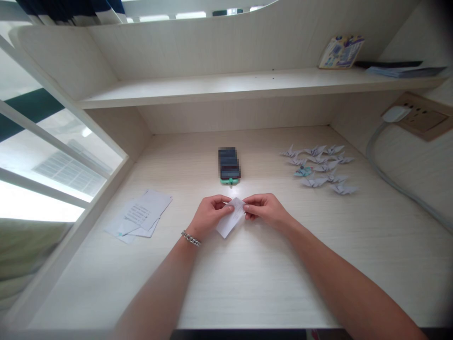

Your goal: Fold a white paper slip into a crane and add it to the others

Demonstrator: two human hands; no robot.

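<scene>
A small folded piece of white paper (229,223) is held between my two hands, just above the desk. My left hand (211,213), with a chain bracelet (191,238) at its wrist, pinches the paper's left edge, thumb on top. On the other side my right hand (264,208) grips the right corner between thumb and fingers. Faint marks show on the paper's surface. Several folded paper cranes (314,181) stand grouped at the right rear of the desk, one of them tinted blue-green (303,171).
Loose sheets of paper (148,212), some with writing, lie at the left. Behind my hands lies a dark phone (229,163) with a green edge. A shelf (198,89) spans the back, carrying a small box (341,52). A grey cable (385,177) runs from the wall socket (424,115).
</scene>
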